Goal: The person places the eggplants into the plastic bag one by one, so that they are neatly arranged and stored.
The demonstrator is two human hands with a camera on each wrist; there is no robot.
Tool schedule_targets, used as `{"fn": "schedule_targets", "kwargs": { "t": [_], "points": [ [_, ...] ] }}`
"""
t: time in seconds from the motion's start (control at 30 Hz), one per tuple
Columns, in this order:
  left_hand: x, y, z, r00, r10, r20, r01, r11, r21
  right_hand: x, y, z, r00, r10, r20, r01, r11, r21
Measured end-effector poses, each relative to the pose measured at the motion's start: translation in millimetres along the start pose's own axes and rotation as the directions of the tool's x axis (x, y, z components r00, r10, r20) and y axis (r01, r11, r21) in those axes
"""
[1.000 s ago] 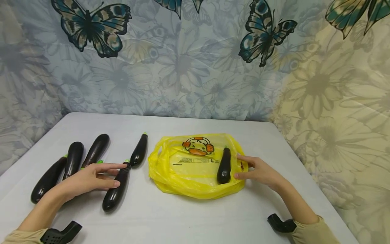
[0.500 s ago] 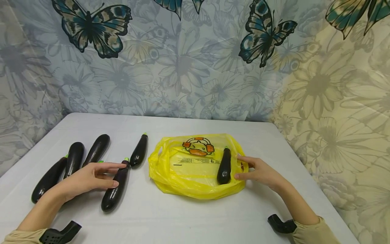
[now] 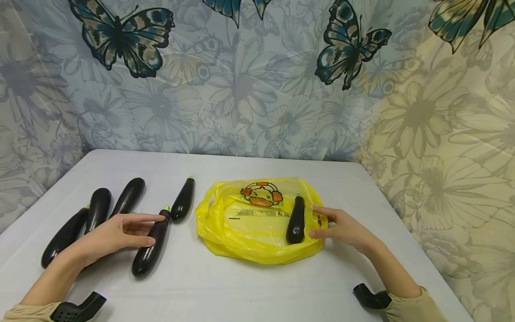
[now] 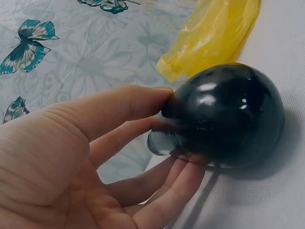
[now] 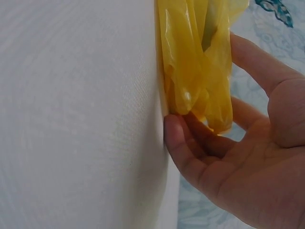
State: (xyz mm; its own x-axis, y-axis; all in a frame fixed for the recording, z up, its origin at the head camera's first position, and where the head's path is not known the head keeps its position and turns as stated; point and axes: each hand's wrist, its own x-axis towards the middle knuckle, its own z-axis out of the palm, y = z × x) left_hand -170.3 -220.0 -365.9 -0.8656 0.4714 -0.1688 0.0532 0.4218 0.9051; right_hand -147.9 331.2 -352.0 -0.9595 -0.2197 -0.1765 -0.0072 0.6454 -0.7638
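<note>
Crosswise, eggplant [image 3: 145, 260] lies in left grip [image 3: 111, 233], green stem [image 3: 166, 208] near index fingertip [image 3: 161, 218].

Eggplants [image 3: 98, 209] left, bag [image 3: 257, 256] right, on table [image 3: 249, 295]
One eggplant [image 3: 296, 221] in the bag, at its right; backdrop [image 3: 241, 112] behind.

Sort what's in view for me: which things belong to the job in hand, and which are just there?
Part of the job, it seems:
- left hand, gripping an eggplant
- right hand, holding the edge of the yellow bag
- eggplant in the bag
- other eggplants, probably

Just there:
- table, as support
- butterfly backdrop
- black wrist pieces
</note>
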Motion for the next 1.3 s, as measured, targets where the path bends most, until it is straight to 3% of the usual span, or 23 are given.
{"fn": "schedule_targets", "kwargs": {
  "t": [0.73,1.3],
  "points": [
    [-6.6,-4.3,-4.0,1.0,-0.021,-0.008,0.021,1.0,0.001,4.4,-5.3,2.1,1.0,-0.015,0.008,0.015,1.0,-0.013],
    [-1.5,-1.2,-1.2,1.0,-0.023,-0.02,0.023,1.0,0.014,-0.2,-1.7,1.5,1.0,-0.007,-0.003,0.007,1.0,-0.018]
  ]
}}
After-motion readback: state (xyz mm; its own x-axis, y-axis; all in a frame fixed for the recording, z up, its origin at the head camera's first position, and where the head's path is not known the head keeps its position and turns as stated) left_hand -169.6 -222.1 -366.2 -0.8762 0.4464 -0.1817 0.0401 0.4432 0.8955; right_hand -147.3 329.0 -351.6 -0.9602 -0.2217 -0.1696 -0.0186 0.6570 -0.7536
